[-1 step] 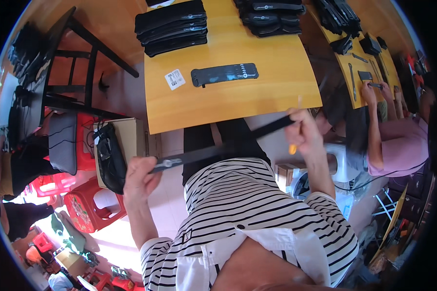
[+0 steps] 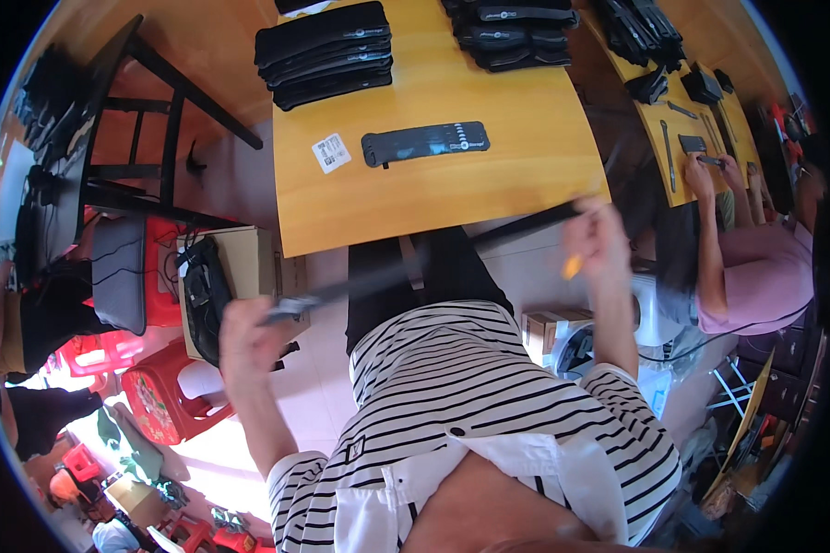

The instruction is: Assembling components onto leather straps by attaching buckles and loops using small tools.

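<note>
A long black strap [image 2: 369, 283], blurred by motion, is stretched in front of my striped shirt, below the table's near edge. My left hand [image 2: 247, 339] is closed on its printed end, and a short dark tail shows beside that hand. At the other end, higher and to the right, my right hand [image 2: 603, 241] grips the strap. A small yellow-orange piece [image 2: 572, 266] sticks out below the right fingers; its kind is too blurred to tell. On the table ahead lies a flat black folded band [image 2: 426, 145] with pale print.
The yellow wooden table [image 2: 489, 198] carries a white printed label [image 2: 331, 153] and two stacks of black bands [image 2: 323, 55] [image 2: 512, 37]. At right, a person in pink [image 2: 756, 276] works at another table. A cardboard box [image 2: 254, 267] and red stool [image 2: 171, 392] stand at left.
My hands have moved farther apart, the right one to the right and the left one slightly left, drawing the strap out longer. A dark tail now shows beside my left hand.
</note>
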A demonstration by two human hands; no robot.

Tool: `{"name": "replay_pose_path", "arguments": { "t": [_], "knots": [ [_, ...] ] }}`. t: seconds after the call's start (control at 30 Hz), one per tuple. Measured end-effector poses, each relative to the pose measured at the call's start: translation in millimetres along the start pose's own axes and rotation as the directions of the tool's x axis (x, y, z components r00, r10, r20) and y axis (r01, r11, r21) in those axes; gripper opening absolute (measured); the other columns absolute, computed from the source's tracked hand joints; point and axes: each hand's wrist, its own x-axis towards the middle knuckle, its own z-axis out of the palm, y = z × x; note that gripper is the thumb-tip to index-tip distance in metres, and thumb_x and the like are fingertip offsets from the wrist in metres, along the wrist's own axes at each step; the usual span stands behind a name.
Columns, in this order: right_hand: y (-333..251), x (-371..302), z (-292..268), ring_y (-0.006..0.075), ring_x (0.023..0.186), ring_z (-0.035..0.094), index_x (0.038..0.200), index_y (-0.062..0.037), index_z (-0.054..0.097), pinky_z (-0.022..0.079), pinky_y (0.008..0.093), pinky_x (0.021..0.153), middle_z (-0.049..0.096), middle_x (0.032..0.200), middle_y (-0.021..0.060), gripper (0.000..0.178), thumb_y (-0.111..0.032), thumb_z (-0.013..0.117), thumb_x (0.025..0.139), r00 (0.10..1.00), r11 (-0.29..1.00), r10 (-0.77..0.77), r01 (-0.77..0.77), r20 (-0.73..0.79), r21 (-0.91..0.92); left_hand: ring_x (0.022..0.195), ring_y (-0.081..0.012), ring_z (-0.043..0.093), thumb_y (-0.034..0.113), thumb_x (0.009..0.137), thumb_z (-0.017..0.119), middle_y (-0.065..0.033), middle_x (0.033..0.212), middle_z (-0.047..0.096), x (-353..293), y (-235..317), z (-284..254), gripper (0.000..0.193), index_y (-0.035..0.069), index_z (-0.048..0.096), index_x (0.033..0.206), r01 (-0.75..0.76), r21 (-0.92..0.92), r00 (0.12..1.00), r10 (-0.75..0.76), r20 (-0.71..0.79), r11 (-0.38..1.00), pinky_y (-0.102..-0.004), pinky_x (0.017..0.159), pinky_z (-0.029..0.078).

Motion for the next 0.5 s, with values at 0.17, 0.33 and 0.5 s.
{"name": "replay_pose_path", "arguments": {
  "t": [0.17, 0.33, 0.5],
  "knots": [
    [-33, 4, -40, 0.0045, 0.03, 0.02, 0.064, -0.0125, 0.039, 0.018, 0.0196, 0.027, 0.03, 0.047, -0.0038, 0.02, -0.015, 0.052, 0.079, 0.978, 0.993, -0.044, 0.019, 0.206, 0.119, 0.032, -0.0049, 0.028, 0.023, 0.091, 0.047, 0.0036, 0.043, 0.033, 36, 36, -54, 0.034, 0.013, 0.038, 0.06, 0.253, -0.266, 0.824, -0.063, 0.563, 0.93, -0.0175, 0.031, 0.023],
    [-35, -5, -25, 0.0056, 0.028, 0.022, 0.063, -0.0104, 0.041, 0.017, 0.0198, 0.027, 0.034, 0.045, -0.0024, 0.017, -0.016, 0.049, 0.077, 0.912, 0.985, -0.007, 0.077, 0.411, -0.153, 0.035, -0.0072, 0.024, 0.034, 0.093, 0.041, 0.002, 0.042, 0.03, 33, 16, -3, 0.043, 0.014, 0.032, 0.055, -0.101, -0.011, 0.908, 0.097, 0.407, 0.995, -0.0219, 0.035, 0.018],
    [-29, -32, 10, 0.0052, 0.036, 0.035, 0.056, -0.0041, 0.046, 0.024, 0.0209, 0.035, 0.04, 0.046, 0.0003, 0.017, -0.01, 0.048, 0.071, 0.899, 0.516, -0.077, 0.406, 0.431, -0.754, 0.043, -0.007, 0.034, 0.039, 0.094, 0.036, 0.0006, 0.051, 0.04, 48, -28, 32, 0.04, 0.012, 0.04, 0.064, -0.232, 0.081, 0.954, 0.21, 0.216, 0.969, -0.0217, 0.039, 0.026]
  ]
}}
